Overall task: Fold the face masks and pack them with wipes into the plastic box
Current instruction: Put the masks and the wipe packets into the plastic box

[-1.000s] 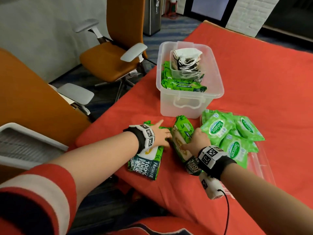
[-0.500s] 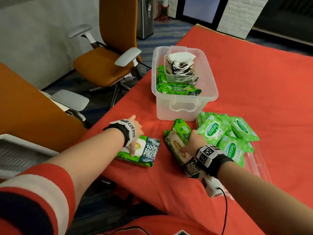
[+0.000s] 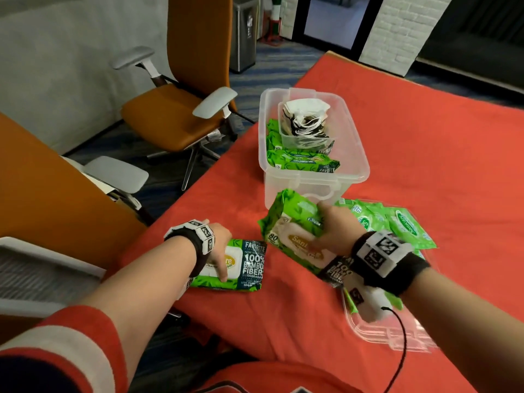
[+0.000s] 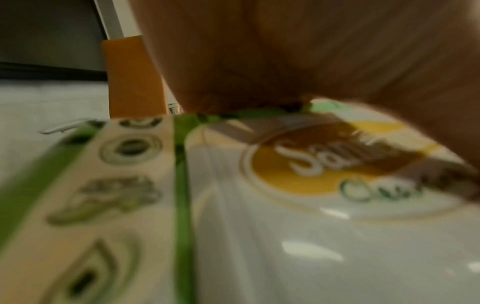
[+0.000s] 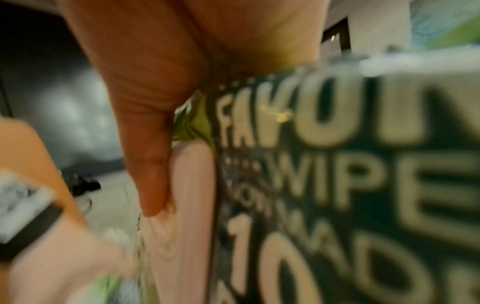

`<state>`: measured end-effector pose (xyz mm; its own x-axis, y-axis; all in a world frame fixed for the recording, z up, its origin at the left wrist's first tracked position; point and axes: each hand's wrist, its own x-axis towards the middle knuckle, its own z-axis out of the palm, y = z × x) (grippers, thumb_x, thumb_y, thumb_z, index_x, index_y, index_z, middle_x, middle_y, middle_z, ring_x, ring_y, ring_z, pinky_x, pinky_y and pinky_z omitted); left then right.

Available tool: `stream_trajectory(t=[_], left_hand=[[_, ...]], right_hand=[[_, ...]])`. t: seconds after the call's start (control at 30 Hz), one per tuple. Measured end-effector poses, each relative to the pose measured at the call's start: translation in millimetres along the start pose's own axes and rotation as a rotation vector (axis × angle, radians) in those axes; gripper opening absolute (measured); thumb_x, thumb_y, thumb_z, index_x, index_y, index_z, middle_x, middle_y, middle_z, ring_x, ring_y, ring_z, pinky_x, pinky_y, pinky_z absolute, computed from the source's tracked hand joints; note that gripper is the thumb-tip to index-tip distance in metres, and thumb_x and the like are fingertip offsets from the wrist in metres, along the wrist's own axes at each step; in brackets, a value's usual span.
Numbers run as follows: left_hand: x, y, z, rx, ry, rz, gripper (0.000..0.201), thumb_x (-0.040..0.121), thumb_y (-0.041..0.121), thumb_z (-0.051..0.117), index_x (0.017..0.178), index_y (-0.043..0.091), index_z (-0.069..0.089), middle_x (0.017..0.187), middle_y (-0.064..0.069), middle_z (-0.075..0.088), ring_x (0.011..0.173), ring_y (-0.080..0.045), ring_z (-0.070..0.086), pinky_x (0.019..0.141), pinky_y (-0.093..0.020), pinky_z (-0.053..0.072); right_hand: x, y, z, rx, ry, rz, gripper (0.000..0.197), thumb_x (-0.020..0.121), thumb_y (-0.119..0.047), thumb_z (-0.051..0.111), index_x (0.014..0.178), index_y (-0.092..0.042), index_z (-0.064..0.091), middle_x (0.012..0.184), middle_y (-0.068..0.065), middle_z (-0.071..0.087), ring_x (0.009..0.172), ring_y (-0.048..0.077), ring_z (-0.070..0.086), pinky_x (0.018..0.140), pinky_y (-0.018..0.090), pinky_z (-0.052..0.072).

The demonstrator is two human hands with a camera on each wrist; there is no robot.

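A clear plastic box stands on the red cloth, with a small tub of folded masks and green wipes packs inside. My left hand grips one large wipes pack that lies flat near the table's left edge; the left wrist view shows that pack's label close under the palm. My right hand grips a second large wipes pack, tilted and raised just in front of the box. In the right wrist view my thumb presses along this pack.
Several small green wipes sachets lie on a clear lid to the right. Orange office chairs stand off the table's left edge. The red cloth stretches away right of the box.
My left hand slid its pack left and turned it crosswise. My right hand lifted the other pack off the cloth and tipped it toward the box.
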<state>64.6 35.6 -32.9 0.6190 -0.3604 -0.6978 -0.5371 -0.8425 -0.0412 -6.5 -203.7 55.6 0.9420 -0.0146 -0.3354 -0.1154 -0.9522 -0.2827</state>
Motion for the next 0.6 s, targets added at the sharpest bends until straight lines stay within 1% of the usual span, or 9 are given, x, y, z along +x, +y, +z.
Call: stream_trajectory(t=[0.1,0.17,0.23,0.3,0.33,0.4,0.43,0.53,0.6], left_hand=[[0,-2,3,0.013,0.067,0.013,0.103,0.037,0.07,0.078,0.119,0.013,0.052,0.118,-0.001,0.056,0.114,-0.021,0.048,0.104,-0.042,0.031],[-2,-3,1,-0.023,0.125,0.017,0.095,0.038,0.064,0.082,0.113,0.014,0.051,0.112,0.0,0.057,0.106,-0.021,0.053,0.093,-0.037,0.038],[-4,-6,-5,-0.09,0.155,0.002,0.087,0.04,0.056,0.086,0.107,0.016,0.047,0.1,0.0,0.058,0.095,-0.022,0.058,0.079,-0.033,0.045],[-5,-10,-12,-0.114,0.201,-0.024,0.084,0.041,0.053,0.086,0.104,0.017,0.044,0.092,0.001,0.058,0.089,-0.022,0.06,0.073,-0.035,0.05],[-6,-12,-16,-0.111,0.226,-0.039,0.083,0.043,0.053,0.085,0.105,0.018,0.043,0.093,0.002,0.058,0.089,-0.022,0.06,0.073,-0.035,0.05],[-6,-17,-23,-0.123,0.278,-0.072,0.08,0.049,0.05,0.083,0.11,0.019,0.042,0.1,0.0,0.06,0.092,-0.022,0.06,0.07,-0.031,0.047],[-4,-20,-26,-0.142,0.306,-0.088,0.08,0.052,0.049,0.083,0.114,0.018,0.041,0.103,-0.001,0.061,0.093,-0.023,0.06,0.07,-0.031,0.046],[0,-29,-35,-0.203,0.425,-0.138,0.079,0.058,0.046,0.082,0.118,0.018,0.039,0.106,-0.003,0.063,0.093,-0.026,0.062,0.071,-0.033,0.048],[3,-32,-39,-0.211,0.491,-0.161,0.077,0.063,0.045,0.08,0.12,0.018,0.037,0.109,-0.002,0.062,0.096,-0.026,0.062,0.071,-0.031,0.042]], right_hand=[[-10,-13,-61,0.07,0.181,-0.116,0.057,0.059,-0.02,0.083,0.104,-0.006,0.051,0.08,0.003,0.052,0.075,0.024,0.05,0.059,0.023,0.026],[-10,-18,-101,0.098,0.321,-0.162,0.06,0.059,-0.016,0.084,0.109,-0.007,0.053,0.082,0.003,0.052,0.075,0.021,0.047,0.057,0.022,0.022],[2,-20,-130,0.108,0.441,-0.174,0.066,0.059,-0.015,0.084,0.115,-0.006,0.051,0.087,0.007,0.055,0.079,0.024,0.051,0.061,0.023,0.024],[22,-23,-150,0.083,0.501,-0.156,0.068,0.059,-0.014,0.084,0.117,-0.004,0.05,0.098,0.015,0.06,0.091,0.031,0.057,0.068,0.027,0.032],[34,-24,-156,0.04,0.499,-0.14,0.07,0.059,-0.014,0.084,0.118,-0.003,0.049,0.104,0.018,0.061,0.096,0.033,0.057,0.071,0.029,0.035],[61,-27,-161,-0.103,0.419,-0.113,0.072,0.059,-0.017,0.085,0.119,-0.003,0.048,0.111,0.02,0.06,0.1,0.034,0.056,0.072,0.03,0.036],[74,-29,-161,-0.186,0.348,-0.1,0.073,0.058,-0.019,0.085,0.119,-0.003,0.048,0.112,0.02,0.06,0.101,0.034,0.056,0.072,0.03,0.037],[108,-37,-148,-0.437,0.101,-0.076,0.076,0.06,-0.027,0.084,0.125,-0.008,0.049,0.113,0.015,0.06,0.102,0.031,0.056,0.076,0.028,0.043],[129,-42,-136,-0.538,-0.019,-0.09,0.08,0.061,-0.03,0.083,0.129,-0.009,0.047,0.119,0.013,0.059,0.107,0.03,0.055,0.086,0.031,0.047]])
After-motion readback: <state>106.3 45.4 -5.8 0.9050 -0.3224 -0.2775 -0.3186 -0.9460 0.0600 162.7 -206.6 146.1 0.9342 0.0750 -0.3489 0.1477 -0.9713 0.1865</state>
